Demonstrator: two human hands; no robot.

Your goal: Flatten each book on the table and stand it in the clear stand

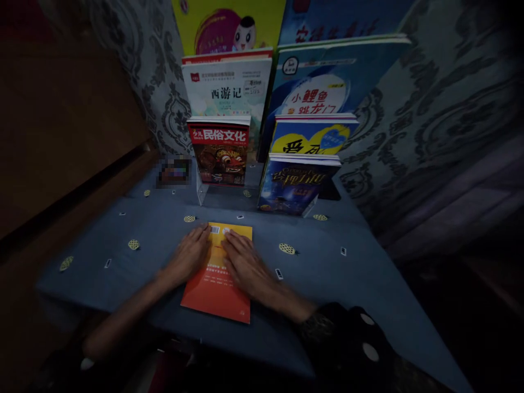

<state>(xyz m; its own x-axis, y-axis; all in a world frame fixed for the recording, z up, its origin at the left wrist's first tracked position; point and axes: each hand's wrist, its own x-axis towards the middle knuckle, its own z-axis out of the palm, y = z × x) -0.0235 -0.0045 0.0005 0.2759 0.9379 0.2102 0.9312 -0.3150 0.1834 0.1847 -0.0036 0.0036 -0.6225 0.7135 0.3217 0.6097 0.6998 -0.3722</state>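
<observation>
An orange-and-yellow book point(216, 292) lies flat near the front edge of the table, its barcode at the far end. My left hand point(192, 248) rests along its left edge, with the fingers stretched forward. Across the upper right part of the cover lies my right hand point(245, 262), its fingers extended flat. Neither hand grips the book; both touch it from above. Beyond them, a red magazine-like book point(223, 153) and a dark blue book point(295, 183) stand upright in clear holders.
Behind these, more books stand in two rising columns, among them a white one point(223, 87) and a light blue one point(315, 82). A blue patterned cloth point(327, 284) covers the table. A blurred small item point(174, 172) lies at the back left. Patterned wallpaper point(143, 65) is behind.
</observation>
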